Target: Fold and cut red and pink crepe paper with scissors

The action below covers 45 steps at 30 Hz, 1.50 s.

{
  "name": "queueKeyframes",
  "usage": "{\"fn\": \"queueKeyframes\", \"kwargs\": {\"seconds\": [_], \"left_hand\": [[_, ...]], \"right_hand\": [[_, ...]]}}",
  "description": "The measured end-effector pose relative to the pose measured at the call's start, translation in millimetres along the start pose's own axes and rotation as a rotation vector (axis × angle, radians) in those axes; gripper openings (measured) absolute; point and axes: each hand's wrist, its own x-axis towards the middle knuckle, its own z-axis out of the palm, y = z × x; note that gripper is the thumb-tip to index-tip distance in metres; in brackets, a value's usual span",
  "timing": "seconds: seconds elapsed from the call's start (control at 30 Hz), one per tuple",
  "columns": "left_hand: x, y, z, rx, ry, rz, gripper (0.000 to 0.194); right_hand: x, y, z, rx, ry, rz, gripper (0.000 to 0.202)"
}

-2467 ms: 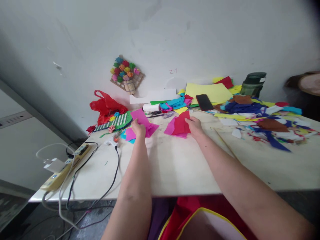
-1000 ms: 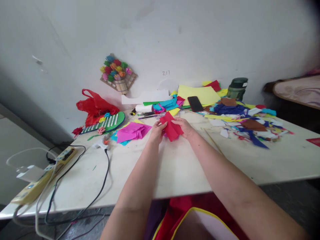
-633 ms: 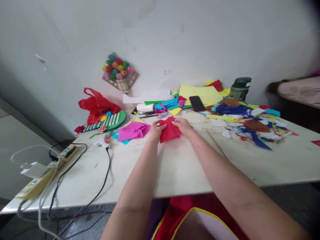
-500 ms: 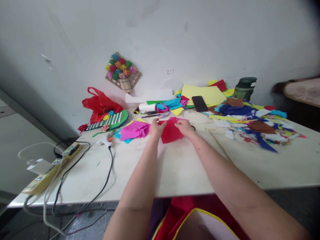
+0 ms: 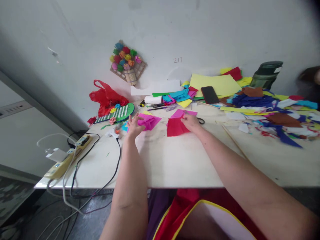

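A square of red crepe paper point(image 5: 177, 127) is pinched at its right edge by my right hand point(image 5: 191, 122), just above the table. Behind it a pink sheet point(image 5: 190, 114) shows in part. My left hand point(image 5: 135, 126) is open with its fingers spread, at the left side of a pile of pink paper squares point(image 5: 151, 122); whether it touches them I cannot tell. Blue and yellow corners stick out from that pile. Close by my right hand lies a black scissor handle point(image 5: 201, 121), its blades hidden.
A glue gun point(image 5: 115, 131) with a black cord and a power strip point(image 5: 67, 158) lie at left, near a red plastic bag point(image 5: 107, 98). At right are paper scraps point(image 5: 255, 101), a phone point(image 5: 209, 95), a thin stick point(image 5: 233, 140) and a green bottle point(image 5: 266, 76).
My left hand has let go of the red paper and moved left to the pink pile, its fingers opening. My right hand still holds the red paper. The view has shifted.
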Motion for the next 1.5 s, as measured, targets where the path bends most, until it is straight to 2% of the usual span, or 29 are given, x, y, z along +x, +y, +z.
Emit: {"fn": "queueKeyframes", "kwargs": {"seconds": [0.13,0.23,0.3,0.37,0.43,0.5,0.57,0.7,0.8,1.03,1.3,1.5], "left_hand": [[-4.9,-1.5,11.1,0.065,-0.051,0.04,0.044],[-3.9,-1.7,20.5,0.114,-0.003,0.026,0.032],[-3.4,-4.3,24.2,0.148,0.028,0.025,0.023],[-3.3,-7.6,25.7,0.17,0.045,-0.006,0.019],[-3.4,-10.5,25.8,0.176,0.056,-0.035,0.02],[-3.5,-12.3,24.7,0.173,0.07,-0.06,0.024],[-3.8,-12.7,22.9,0.176,0.075,-0.096,0.027],[-4.7,-11.2,18.9,0.191,0.067,-0.147,0.028],[-4.6,-10.3,18.0,0.172,0.081,-0.157,0.026],[0.3,-18.0,21.5,0.096,0.128,-0.206,0.027],[2.3,-17.7,20.8,0.082,0.106,-0.248,0.026],[2.1,-17.2,21.7,0.04,0.135,-0.271,0.028]], "right_hand": [[-0.4,-0.8,1.0,-0.019,-0.009,0.012,0.023],[-1.9,-1.1,1.4,-0.038,0.014,0.0,0.015],[-4.1,-3.1,0.4,-0.041,0.125,-0.033,0.015],[-7.1,-8.1,-1.1,-0.059,0.28,-0.109,0.034],[-10.0,-16.6,-1.1,-0.099,0.367,-0.217,0.044],[-12.1,-28.4,2.9,-0.125,0.314,-0.301,0.041],[-12.4,-42.2,11.5,-0.103,0.172,-0.361,0.032],[-8.1,-70.5,35.2,-0.05,-0.136,-0.302,0.024],[-3.7,-87.4,50.9,-0.05,-0.249,-0.253,0.023],[2.0,-102.3,81.3,0.017,-0.339,-0.041,0.02],[-1.1,-114.9,90.4,-0.064,-0.32,-0.008,0.022],[-5.5,-116.4,97.2,-0.071,-0.266,-0.052,0.019]]}}
